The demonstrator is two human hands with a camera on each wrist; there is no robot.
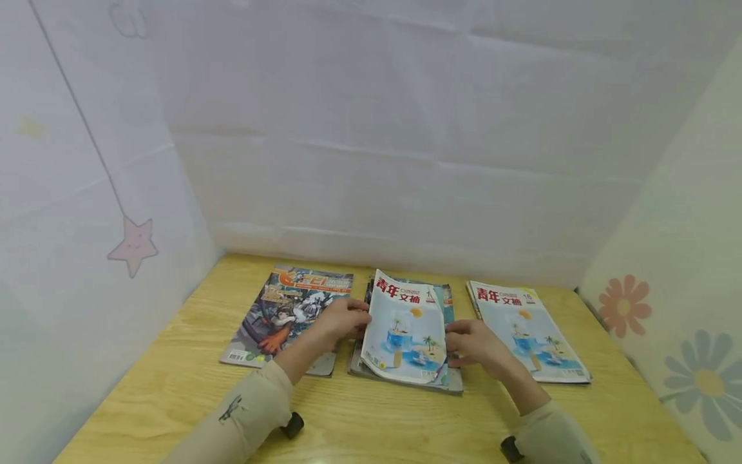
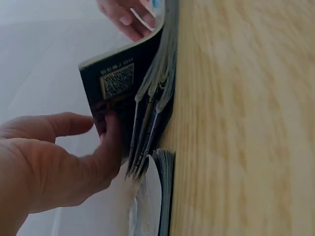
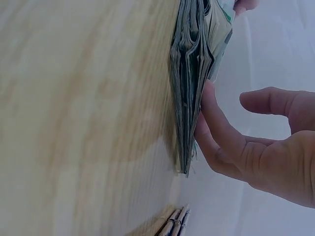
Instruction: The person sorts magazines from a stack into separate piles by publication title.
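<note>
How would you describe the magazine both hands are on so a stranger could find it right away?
On the wooden table lie three lots of magazines in a row. Take the middle stack; its top magazine sits between the left hand and right hand. The right-hand magazine has a similar cover, but this one is lifted and curved.

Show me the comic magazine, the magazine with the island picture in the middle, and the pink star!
comic magazine (image 1: 288,308), head view, on its colourful cover.
middle island magazine (image 1: 406,335), head view, on the cover picture.
pink star (image 1: 134,245), head view, on its centre, on the left wall.

Top magazine (image 1: 406,332) lifted off middle stack (image 1: 400,379)
</note>
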